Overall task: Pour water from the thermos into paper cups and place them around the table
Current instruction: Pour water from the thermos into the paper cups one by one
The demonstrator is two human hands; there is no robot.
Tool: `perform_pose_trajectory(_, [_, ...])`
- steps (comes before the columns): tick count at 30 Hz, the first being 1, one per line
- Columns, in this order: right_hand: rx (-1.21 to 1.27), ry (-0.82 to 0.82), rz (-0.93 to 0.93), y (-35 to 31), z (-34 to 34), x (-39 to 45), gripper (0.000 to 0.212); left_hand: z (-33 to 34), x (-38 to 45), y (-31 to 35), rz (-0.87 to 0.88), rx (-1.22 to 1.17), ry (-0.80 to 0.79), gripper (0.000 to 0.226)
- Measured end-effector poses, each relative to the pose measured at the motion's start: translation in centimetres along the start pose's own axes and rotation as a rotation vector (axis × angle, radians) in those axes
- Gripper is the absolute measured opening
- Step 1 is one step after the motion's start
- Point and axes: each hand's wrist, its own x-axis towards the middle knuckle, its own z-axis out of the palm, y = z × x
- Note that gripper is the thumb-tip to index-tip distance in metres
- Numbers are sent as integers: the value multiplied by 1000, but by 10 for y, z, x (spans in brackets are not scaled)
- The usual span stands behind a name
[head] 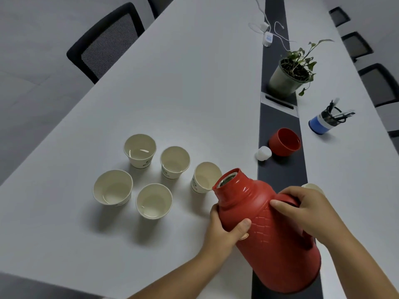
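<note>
Seen from the head camera, the red thermos (267,229) was tilted over the table (194,93), its open mouth at the rim of the nearest cup (206,177). The left hand (224,231) gripped its body; the right hand (302,209) held the handle. Four more cups (140,151) stood grouped to the left. The lid (284,142) and stopper (263,153) lay beyond.

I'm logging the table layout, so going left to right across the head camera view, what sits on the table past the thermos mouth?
White stopper → red thermos cap lying on the dark centre strip → potted plant, farther back → blue pen holder.
</note>
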Motion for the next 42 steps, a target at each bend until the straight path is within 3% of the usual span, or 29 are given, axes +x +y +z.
perform_pose_trajectory(5, [-48, -47, 38, 0, 0, 5, 25, 0, 2, -4, -4, -43, -9, 44])
perform_pose_trajectory(8, [-61, -91, 40, 0, -1, 10, 22, 1, 3, -4, -4, -10, 4, 59])
perform_pose_trajectory(14, [-62, -120, 74, -5, -2, 14, 16, 0, 7, -4, -12, -13, 11, 66])
perform_pose_trajectory(32, [-77, -140, 85, -9, -2, 21, 18, -1, 11, -2, -23, -52, 6, 70])
perform_pose_trajectory(42, [-83, -149, 81, -8, -2, 22, 18, 1, 11, -4, -21, 1, 28, 86])
